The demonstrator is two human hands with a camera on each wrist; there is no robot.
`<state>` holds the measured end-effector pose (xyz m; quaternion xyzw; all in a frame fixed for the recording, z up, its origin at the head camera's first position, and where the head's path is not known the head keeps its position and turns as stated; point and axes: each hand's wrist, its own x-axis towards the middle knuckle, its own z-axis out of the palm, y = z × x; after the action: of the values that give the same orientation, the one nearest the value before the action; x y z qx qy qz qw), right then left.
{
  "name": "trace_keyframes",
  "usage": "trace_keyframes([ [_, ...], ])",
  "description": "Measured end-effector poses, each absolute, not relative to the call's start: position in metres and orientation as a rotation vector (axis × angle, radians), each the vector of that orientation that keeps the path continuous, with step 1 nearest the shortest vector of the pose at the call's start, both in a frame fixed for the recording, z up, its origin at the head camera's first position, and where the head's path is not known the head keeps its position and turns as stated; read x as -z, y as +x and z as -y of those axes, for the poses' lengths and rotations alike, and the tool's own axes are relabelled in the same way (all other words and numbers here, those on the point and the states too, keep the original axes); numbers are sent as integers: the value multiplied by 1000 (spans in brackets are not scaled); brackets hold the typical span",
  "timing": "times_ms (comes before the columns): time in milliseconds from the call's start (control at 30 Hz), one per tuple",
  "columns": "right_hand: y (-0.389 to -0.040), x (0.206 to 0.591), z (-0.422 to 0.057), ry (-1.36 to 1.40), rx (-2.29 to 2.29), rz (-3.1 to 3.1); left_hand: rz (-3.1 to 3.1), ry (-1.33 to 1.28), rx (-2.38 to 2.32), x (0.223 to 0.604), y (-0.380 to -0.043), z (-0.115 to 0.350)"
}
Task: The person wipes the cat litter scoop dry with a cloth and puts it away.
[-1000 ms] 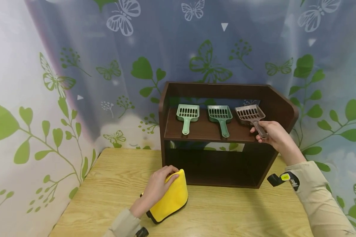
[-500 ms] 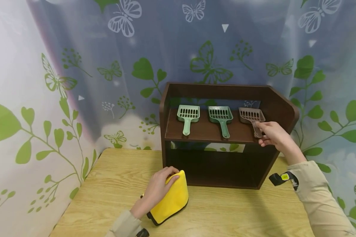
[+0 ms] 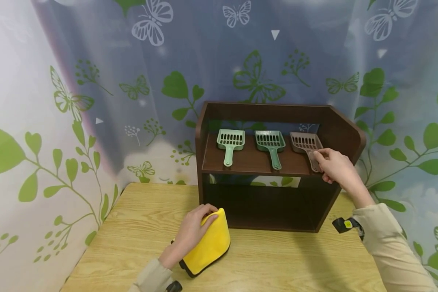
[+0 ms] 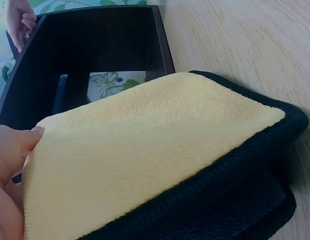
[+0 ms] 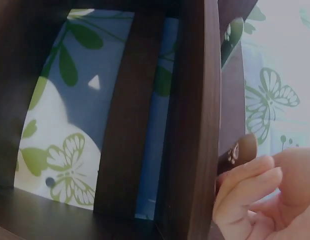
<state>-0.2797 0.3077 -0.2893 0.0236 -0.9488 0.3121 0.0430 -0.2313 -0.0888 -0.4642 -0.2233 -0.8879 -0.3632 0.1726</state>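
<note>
My right hand (image 3: 336,165) is at the handle of a brown litter scoop (image 3: 306,142), thumb and a finger at the handle's right side. The scoop lies slotted side up on the upper shelf, its handle end (image 5: 240,151) at the shelf's front edge. Most of the grip is hidden in the right wrist view. Left of it lie a dark green litter scoop (image 3: 270,140) and a light green one (image 3: 231,138), handles toward me. Low on the left, my left hand (image 3: 192,227) holds a folded yellow cloth (image 4: 145,145) with black edging by its upper corner.
A dark brown two-tier shelf unit (image 3: 200,186) stands on the wooden table (image 3: 149,211), partly open at its back. The cloth is in front of its left part. A patterned curtain (image 3: 160,97) hangs behind and at both sides.
The brown scoop, held slanted a second ago, came down flat on the shelf and then shifted slightly left. My right hand stayed at its handle. My left hand and the cloth barely moved.
</note>
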Motion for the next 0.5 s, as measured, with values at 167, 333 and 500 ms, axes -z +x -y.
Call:
trace_keyframes([
  [167,-265,298,-303,32,-947,2740,2469,-631,1070,463,-231,92],
  [333,-253,308,-300,34,-979,2569,2411,-579,1168,463,-229,99],
  [500,-242,321,-296,67,-1023,2413,2371,-461,1259,469,-228,112],
])
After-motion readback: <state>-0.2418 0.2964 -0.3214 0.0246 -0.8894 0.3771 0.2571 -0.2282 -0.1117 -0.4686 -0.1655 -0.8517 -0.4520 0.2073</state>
